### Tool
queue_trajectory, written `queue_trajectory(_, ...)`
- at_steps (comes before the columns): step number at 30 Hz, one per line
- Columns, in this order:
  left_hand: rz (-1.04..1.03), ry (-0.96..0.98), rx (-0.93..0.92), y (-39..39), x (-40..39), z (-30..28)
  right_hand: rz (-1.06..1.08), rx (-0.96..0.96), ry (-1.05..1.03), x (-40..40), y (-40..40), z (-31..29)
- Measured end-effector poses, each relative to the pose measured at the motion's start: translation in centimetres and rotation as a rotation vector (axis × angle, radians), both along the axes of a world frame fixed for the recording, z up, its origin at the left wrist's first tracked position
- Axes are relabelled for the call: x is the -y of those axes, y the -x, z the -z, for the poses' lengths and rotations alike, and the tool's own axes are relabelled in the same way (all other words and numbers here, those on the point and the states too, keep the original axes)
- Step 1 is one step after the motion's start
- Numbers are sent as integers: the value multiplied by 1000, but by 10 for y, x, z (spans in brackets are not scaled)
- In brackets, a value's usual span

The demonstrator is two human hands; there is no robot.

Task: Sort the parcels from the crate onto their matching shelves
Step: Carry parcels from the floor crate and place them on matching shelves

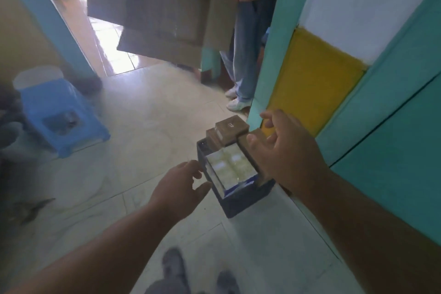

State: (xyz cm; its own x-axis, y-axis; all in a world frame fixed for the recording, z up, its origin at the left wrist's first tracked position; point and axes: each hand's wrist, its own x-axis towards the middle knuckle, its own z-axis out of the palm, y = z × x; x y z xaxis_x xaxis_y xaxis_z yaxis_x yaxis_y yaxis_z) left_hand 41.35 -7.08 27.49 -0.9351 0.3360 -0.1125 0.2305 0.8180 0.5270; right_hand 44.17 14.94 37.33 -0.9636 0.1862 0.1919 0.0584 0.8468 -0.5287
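Pale floor tiles point(148, 126) fill most of the view, with a teal wall point(393, 141) running down the right side and a yellow panel point(312, 88) set into it below a white one. On the floor against that wall sits a dark crate point(241, 203), packed with parcels: small brown boxes point(230, 130) stacked at its far end, and flat pale packets point(231, 164) wrapped in something shiny at the near end.

Both bare arms reach forward toward the crate. The left hand point(177, 186) hovers just beside the crate's near left corner, fingers spread and relaxed, gripping nothing — whether a fingertip touches the rim cannot be told. The right hand point(286, 150) is above the crate's right edge, over a brown parcel there, its fingers loosely extended and apart, also holding nothing; it covers that side of the crate, so what lies under it is hidden.

A large cardboard box point(162, 9) hangs in the upper middle, blurred, its top cut off by the frame. Behind it stands another person, seen only as jeans point(248, 55) and white shoes point(236, 102). A blue plastic stool point(62, 114) stands at the left near a white bucket point(38, 76). The left edge is dim and smeared, and the things there cannot be made out. Dark shoes point(174, 265) show at the bottom.
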Motion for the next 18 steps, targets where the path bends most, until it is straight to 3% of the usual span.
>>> queue_trajectory(10,420,5,173,246,-52,99,401,136,36,2,147,80)
queue_trajectory(18,446,66,428,348,-65,167,581,350,60,-6,240,147)
